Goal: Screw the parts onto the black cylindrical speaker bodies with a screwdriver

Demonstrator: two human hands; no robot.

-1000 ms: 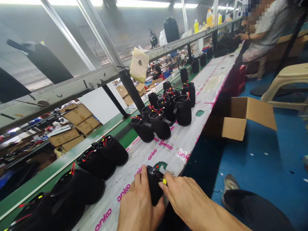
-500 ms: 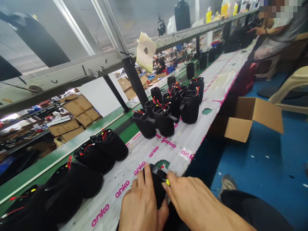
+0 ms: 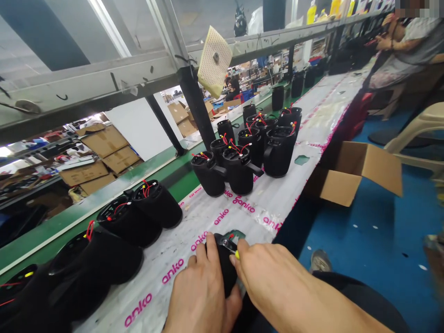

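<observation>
Near the bench's front edge, my left hand (image 3: 203,282) is closed around a black fabric-covered speaker housing (image 3: 226,270), which lies tilted. A black strap end (image 3: 225,242) shows on its upper rim, and a bit of red wire sticks out beyond. My right hand (image 3: 267,268) pinches what looks like a small screwdriver (image 3: 237,255) with a yellow handle; its thin metal shaft points at the strap end. Most of the tool is hidden by my fingers, and the housing's lower part is covered by my hands.
Several black housings (image 3: 239,171) with red wires stand further along the plastic-covered bench (image 3: 222,215). Another row of housings (image 3: 157,203) lines the left. An opened cardboard box (image 3: 342,185) sits right of the bench. Overhead runs a metal shelf rail (image 3: 145,76). A seated person (image 3: 398,51) is far right.
The camera view has shifted slightly. Both hands keep their hold on the housing and the tool, and the right hand appears turned a little; the tool's shaft stays at the strap end.
</observation>
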